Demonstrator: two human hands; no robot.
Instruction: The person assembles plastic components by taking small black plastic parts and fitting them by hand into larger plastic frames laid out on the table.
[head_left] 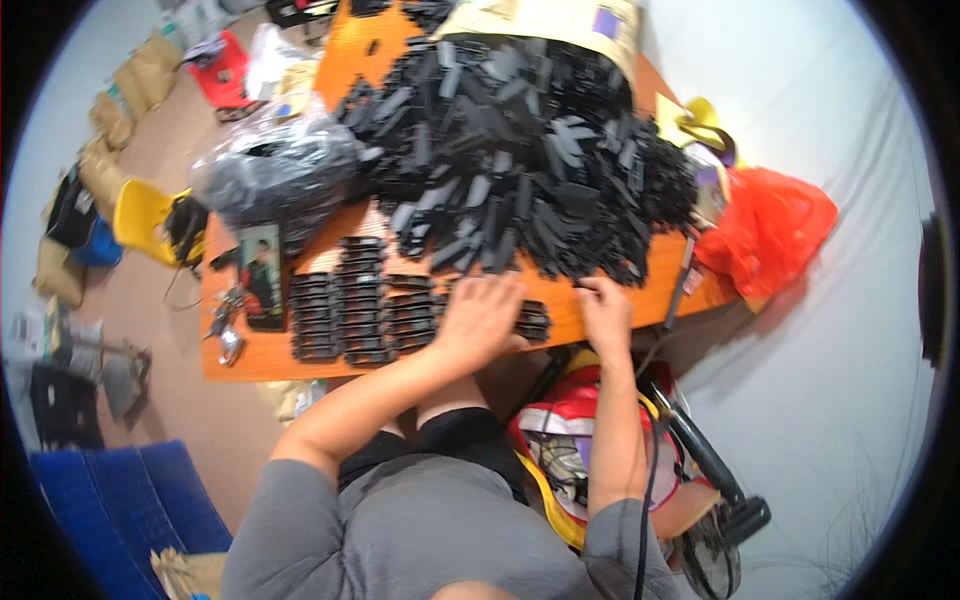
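Note:
A large heap of loose black plastic pieces (530, 170) covers the far and middle part of the orange table (240, 360). Along the near edge, more small black parts (361, 300) lie stacked in neat columns. My left hand (482, 315) rests over the columns at their right end, thumb apart from the fingers, hiding some of the parts beneath it. Just right of it, at the heap's near edge, my right hand (606, 310) is closed in a pinch on a small black plastic piece (582, 285), mostly covered by the fingers.
A phone (262, 280) and keys (228, 325) lie at the table's left. Behind them sits a clear plastic bag of dark parts (275, 170). A red plastic bag (770, 230) is at the right edge, and a large sack (560, 25) at the back. Beneath stands a fan (710, 550).

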